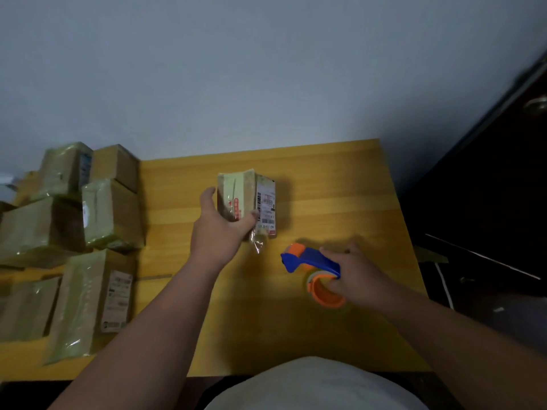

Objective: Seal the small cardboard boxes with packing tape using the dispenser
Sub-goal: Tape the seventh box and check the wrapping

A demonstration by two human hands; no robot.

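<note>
A small cardboard box with a white shipping label on its right face stands on end in the middle of the yellow wooden table. My left hand grips its near end, thumb on the left side and fingers round the right. A loose tail of clear tape hangs from the box below that hand. To the right, my right hand grips the blue and orange tape dispenser just above the table, its nose pointing left toward the box.
Several taped cardboard boxes are piled on the left side of the table, some stacked, some with labels. A grey wall rises behind the table. Dark furniture and a white cable stand off the table's right edge.
</note>
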